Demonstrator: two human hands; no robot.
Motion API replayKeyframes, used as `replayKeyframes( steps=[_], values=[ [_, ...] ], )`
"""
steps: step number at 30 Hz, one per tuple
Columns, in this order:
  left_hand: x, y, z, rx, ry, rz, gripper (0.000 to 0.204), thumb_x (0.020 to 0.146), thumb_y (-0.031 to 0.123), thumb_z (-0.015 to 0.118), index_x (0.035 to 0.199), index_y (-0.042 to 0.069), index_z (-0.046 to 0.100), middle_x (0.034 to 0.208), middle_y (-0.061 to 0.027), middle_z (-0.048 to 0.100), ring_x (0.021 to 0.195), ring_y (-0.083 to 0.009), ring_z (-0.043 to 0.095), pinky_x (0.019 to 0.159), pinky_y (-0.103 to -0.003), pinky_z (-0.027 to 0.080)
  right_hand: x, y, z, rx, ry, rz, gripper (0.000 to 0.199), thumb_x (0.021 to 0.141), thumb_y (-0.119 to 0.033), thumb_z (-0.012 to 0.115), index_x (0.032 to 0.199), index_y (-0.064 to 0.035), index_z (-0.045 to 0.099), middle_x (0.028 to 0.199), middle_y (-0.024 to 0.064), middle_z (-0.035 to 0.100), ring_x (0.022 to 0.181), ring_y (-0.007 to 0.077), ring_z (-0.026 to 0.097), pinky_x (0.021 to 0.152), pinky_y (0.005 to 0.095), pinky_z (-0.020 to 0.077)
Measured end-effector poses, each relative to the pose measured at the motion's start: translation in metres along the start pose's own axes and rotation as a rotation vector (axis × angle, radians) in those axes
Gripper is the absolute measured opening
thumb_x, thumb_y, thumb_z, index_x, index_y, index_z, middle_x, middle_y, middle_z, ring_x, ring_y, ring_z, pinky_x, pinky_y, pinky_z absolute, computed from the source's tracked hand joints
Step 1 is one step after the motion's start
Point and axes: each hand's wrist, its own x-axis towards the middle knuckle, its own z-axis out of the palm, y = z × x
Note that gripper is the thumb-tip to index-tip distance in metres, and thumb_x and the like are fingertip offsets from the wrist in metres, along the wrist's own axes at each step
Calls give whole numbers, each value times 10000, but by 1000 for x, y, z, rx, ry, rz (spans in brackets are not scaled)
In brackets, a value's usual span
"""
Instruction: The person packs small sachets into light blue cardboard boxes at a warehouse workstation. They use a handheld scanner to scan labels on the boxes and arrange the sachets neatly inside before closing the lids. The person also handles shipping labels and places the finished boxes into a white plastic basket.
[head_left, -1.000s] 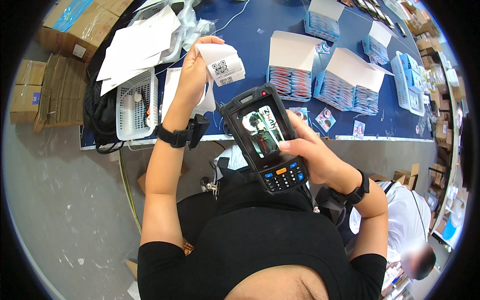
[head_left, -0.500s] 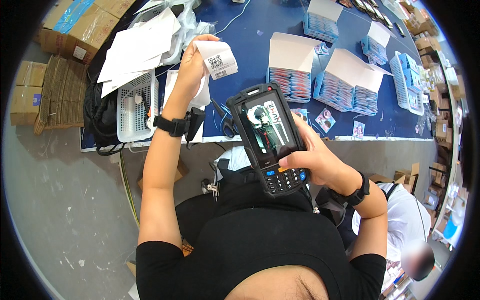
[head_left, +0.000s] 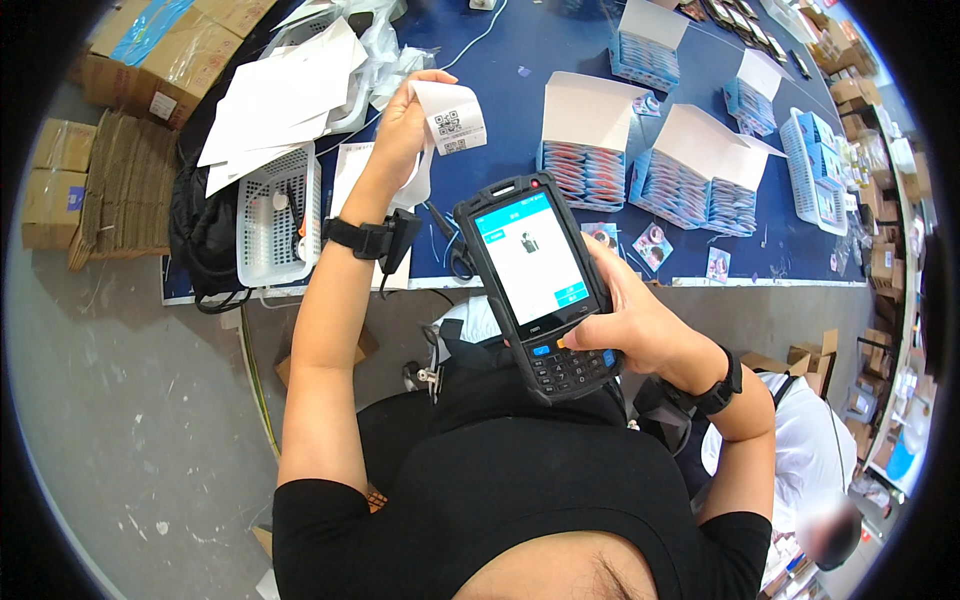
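My left hand [head_left: 402,130] is raised over the blue table, gripping a curling strip of white label paper [head_left: 455,115] printed with square black codes. In front of my body, my right hand [head_left: 630,315] grips a black handheld scanner [head_left: 535,275] by its right side. The thumb rests on the keypad by an orange key. The scanner's lit screen shows a white page with a blue top bar and a small picture. Fingers behind the scanner are partly hidden. Partly covered by the scanner, a pair of scissors [head_left: 459,258] lies on the table.
Open boxes of packets [head_left: 585,175] stand to the right on the blue table [head_left: 490,75]. A white basket [head_left: 270,262] and loose paper sheets [head_left: 285,95] are at the left. Cartons [head_left: 160,60] are stacked beyond. Another person [head_left: 805,430] is at my lower right.
The scanner's screen has switched from a live camera picture to a white page with a blue bar. My left hand has shifted slightly right with the label strip.
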Motion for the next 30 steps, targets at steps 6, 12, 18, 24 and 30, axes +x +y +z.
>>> replayKeyframes(
  steps=[6,12,18,24,30],
  values=[
    [0,-2,1,71,-57,51,251,945,118,300,1077,115,513,1004,-72,581,922,-144,589,761,-286,507,5,0,3,41,-17,42,807,550,-6,602,1300,5,307,1115,149,553,1021,236,578,881,350,464],
    [-1,0,1,94,-64,35,264,960,132,261,1098,114,484,1036,-118,584,970,-186,589,798,-318,509,7,6,3,38,-46,48,802,564,3,598,1308,11,299,1115,150,557,1015,226,583,872,326,466],
    [0,-2,-3,30,-29,27,259,949,125,292,1082,116,514,997,-71,588,919,-144,593,754,-287,513,4,7,4,32,-28,51,833,560,14,598,1329,5,278,1145,152,543,1048,227,564,884,335,457],
    [-2,5,0,82,-41,46,275,970,147,242,1098,125,484,1053,-152,604,983,-210,605,780,-331,532,-1,8,5,52,-42,6,743,608,30,607,1284,16,301,1110,129,523,1002,174,540,836,303,452],
    [-3,9,1,71,-61,68,267,952,115,263,1092,126,490,1054,-158,604,978,-212,608,765,-329,537,-1,8,7,-20,-41,35,843,562,-3,625,1332,-10,281,1187,122,511,1095,191,516,935,331,410]
  ],
)
